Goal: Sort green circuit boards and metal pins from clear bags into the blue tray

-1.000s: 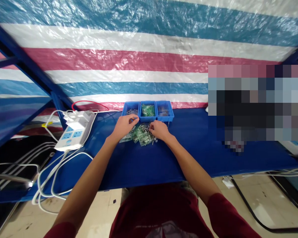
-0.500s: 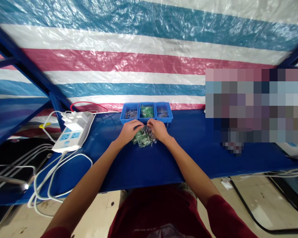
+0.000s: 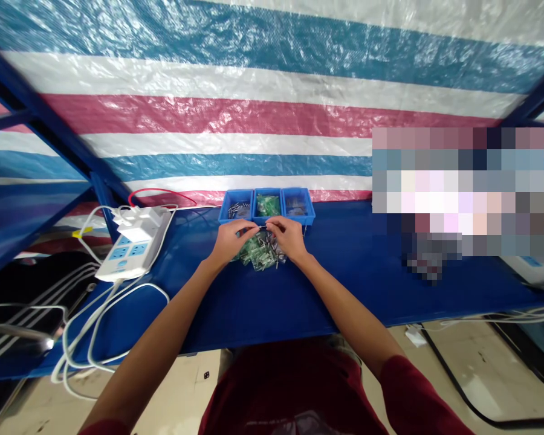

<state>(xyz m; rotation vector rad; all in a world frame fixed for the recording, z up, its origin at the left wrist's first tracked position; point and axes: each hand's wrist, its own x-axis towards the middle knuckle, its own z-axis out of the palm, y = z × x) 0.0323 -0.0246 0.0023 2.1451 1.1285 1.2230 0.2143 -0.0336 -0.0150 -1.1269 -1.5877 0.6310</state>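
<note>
My left hand [image 3: 233, 237] and my right hand [image 3: 289, 235] meet just in front of three blue bins, fingertips pinched close together. Between them shows a small thin metallic piece [image 3: 262, 228], too small to name surely; both hands grip it. Below the fingers, on the blue table, lies a pile of small clear and green plastic packets [image 3: 262, 256] with metal bits among them. The left bin [image 3: 223, 215] holds small dark and silver rod-like parts, the middle bin [image 3: 267, 191] green packets, the right bin [image 3: 312, 219] clear greyish pieces.
On the left of the blue table [image 3: 272, 314] lies a white power strip [image 3: 126, 257] with adapters and looping white cables [image 3: 93, 326]. A striped plastic sheet [image 3: 254, 115] hangs behind, beside blue frame posts [image 3: 102, 190]. The area at right is pixelated.
My fingertips have risen slightly off the pile, and the thin piece now shows between them. The left hand has shifted a little left. The bins stay put.
</note>
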